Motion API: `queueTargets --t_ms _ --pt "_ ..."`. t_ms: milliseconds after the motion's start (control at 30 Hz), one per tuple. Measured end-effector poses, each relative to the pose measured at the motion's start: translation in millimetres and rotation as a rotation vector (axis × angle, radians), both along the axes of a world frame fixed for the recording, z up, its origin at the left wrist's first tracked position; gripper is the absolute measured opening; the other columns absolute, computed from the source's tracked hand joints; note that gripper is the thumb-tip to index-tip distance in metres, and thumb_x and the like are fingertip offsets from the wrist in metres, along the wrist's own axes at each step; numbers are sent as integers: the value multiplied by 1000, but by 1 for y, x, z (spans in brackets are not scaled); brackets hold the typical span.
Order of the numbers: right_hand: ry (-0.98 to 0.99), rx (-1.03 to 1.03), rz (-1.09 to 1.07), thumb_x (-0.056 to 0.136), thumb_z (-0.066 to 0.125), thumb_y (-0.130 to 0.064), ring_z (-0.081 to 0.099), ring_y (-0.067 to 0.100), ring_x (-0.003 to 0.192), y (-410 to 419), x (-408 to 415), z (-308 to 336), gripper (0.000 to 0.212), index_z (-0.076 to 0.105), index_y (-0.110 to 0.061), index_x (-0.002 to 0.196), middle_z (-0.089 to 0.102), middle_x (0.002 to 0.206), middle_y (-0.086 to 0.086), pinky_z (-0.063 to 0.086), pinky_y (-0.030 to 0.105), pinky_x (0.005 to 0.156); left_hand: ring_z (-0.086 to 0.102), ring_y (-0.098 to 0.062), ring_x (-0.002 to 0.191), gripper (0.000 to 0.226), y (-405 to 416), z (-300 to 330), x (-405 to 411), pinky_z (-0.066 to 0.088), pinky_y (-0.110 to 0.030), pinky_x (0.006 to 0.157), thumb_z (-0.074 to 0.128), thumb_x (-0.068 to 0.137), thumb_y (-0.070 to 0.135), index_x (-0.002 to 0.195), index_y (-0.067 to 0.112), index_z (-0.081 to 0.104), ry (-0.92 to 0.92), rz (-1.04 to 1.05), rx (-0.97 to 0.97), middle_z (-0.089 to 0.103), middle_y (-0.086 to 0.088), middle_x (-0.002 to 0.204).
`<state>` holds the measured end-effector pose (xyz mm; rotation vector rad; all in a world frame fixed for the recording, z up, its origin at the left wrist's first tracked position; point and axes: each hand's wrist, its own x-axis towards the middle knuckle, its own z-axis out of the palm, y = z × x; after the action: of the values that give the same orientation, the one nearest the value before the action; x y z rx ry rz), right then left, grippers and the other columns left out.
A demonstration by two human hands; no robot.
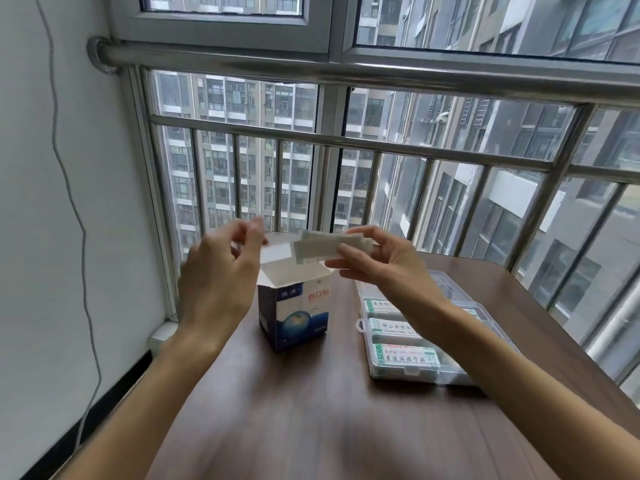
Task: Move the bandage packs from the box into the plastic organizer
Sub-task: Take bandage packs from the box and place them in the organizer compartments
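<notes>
Centrally, the box [294, 313] stood upright on the bench [311, 427] with its top flaps open; its blue-and-white front carried red characters reading 创口贴 beside a blue panel of white characters too blurred to read, above a blue globe-like graphic. To its right lay the plastic organizer [408, 341], a clear compartmented case, touching the bench and near the box but apart from it. Three of its compartments held white packs with green-edged labels [405, 356]; the nearest label bore a row of dark characters that could not be read with confidence. The right hand [377, 258] was raised above the box and organizer, pinching a white bandage pack [329, 245] between thumb and fingers, the pack lying roughly level over the box's open top. The left hand [221, 271] was held up left of the box, fingers loosely spread and motion-blurred, gripping nothing; whether its fingertips touched the rear flap could not be told. The bench had a dark wood-grain surface with a rounded far corner. Behind it ran a metal railing [381, 147] before large windows showing high-rise apartment blocks. A white wall stood at left with a thin cable [74, 202] hanging down it.
</notes>
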<state>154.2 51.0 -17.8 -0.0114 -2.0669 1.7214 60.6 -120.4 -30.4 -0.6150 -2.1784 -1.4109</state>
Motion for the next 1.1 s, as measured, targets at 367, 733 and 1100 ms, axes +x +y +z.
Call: queueTargets --t_ms 367,733,1100 --pt "4 335 -7 72 66 -24 60 0 103 63 66 15 20 72 -22 91 67 107 -9 47 9 79 68 2 71 31 62 23 37 48 -12 53 68 83 29 112 20 66 -782 -823 -23 74 7 90" --pt "2 480 -176 82 63 2 67 4 92 125 104 -15 26 71 -16 100 71 97 -5 52 17 81 72 -9 80 37 138 -2 64 55 -20 62 74 79 14 112 26 60 -676 -937 -38 74 0 90" --pt "-208 116 -245 86 64 -9 69 6 82 143 110 -36 20 69 -13 105 73 94 0 53 15 67 69 -10 67 30 182 -27 72 58 -27 63 79 75 24 98 13 64 -342 -795 -170 73 -4 73"
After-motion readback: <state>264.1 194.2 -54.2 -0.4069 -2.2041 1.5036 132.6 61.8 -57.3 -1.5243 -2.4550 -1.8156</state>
